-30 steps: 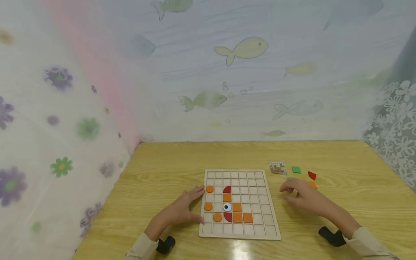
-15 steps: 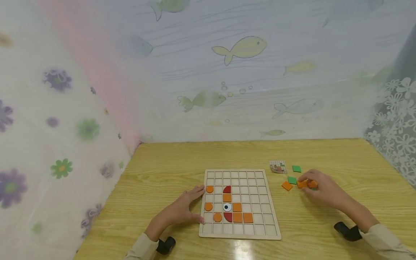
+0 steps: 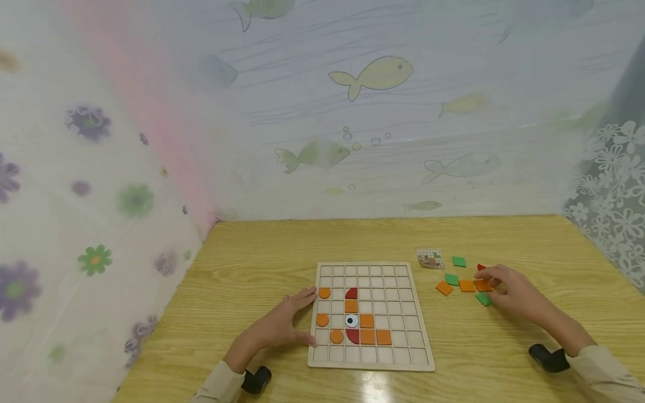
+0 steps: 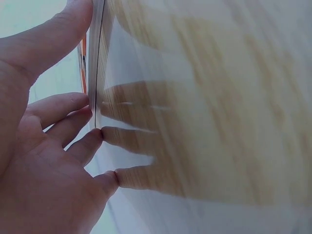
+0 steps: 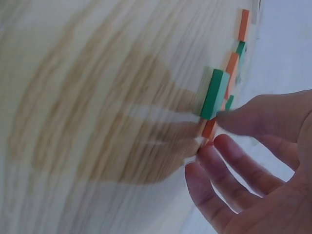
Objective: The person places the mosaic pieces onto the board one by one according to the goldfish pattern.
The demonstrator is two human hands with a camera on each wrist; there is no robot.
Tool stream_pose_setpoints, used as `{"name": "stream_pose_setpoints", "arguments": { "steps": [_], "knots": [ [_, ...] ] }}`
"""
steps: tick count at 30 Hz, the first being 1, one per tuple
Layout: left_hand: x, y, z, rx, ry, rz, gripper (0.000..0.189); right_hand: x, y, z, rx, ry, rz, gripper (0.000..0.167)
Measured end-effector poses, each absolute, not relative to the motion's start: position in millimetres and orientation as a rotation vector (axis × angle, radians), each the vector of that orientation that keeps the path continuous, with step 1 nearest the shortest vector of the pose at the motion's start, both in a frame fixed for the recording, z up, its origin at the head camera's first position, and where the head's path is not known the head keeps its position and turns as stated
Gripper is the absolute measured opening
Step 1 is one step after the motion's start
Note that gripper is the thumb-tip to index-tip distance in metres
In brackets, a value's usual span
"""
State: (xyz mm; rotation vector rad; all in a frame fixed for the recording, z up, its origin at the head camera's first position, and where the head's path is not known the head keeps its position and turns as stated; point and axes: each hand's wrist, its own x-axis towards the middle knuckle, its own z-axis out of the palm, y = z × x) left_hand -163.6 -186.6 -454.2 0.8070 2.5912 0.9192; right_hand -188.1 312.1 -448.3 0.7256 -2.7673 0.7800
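My left hand [image 3: 279,324] lies at the left edge of the wooden grid board [image 3: 373,360], thumb and fingers spread. In the left wrist view its fingertips touch the board's side and the tabletop. Several pieces sit in the board's cells: orange discs [image 3: 336,336], orange squares [image 3: 367,321], red quarter-rounds [image 3: 351,293] and an eye disc [image 3: 351,321]. On the right, my right hand [image 3: 516,291] reaches over an orange square tile [image 3: 482,286], partly hidden by its fingers. A green tile [image 5: 213,93] lies beside the thumb; a gap shows between thumb and fingers.
Loose on the table are two orange tiles [image 3: 466,286], green tiles [image 3: 458,261] and a red piece [image 3: 481,267] partly behind the right fingers. A small patterned card [image 3: 429,258] lies beyond the board's right corner. A fish-printed curtain [image 3: 373,168] borders the table's far edge.
My right hand has moved right, from beside the board past the near orange tiles to the farther one, uncovering green and orange tiles. The left hand and board stay put.
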Motion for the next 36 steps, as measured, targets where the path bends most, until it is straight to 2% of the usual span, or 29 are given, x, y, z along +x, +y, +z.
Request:
{"name": "stream_pose_setpoints", "arguments": {
  "steps": [5, 19, 36],
  "knots": [
    [-164.0, -187.1, -454.8, 0.809, 2.588, 0.918, 0.095, -190.3, 314.6, -451.8, 0.711, -2.769, 0.777, 0.038],
    [-162.2, -186.1, -455.6, 0.806, 2.579, 0.914, 0.094, -191.5, 314.1, -453.6, 0.603, -2.843, 0.828, 0.027],
    [-164.0, -187.3, -456.1, 0.79, 2.597, 0.895, 0.096, -195.9, 314.9, -451.7, 0.652, -2.852, 0.798, 0.014]
  ]
}}
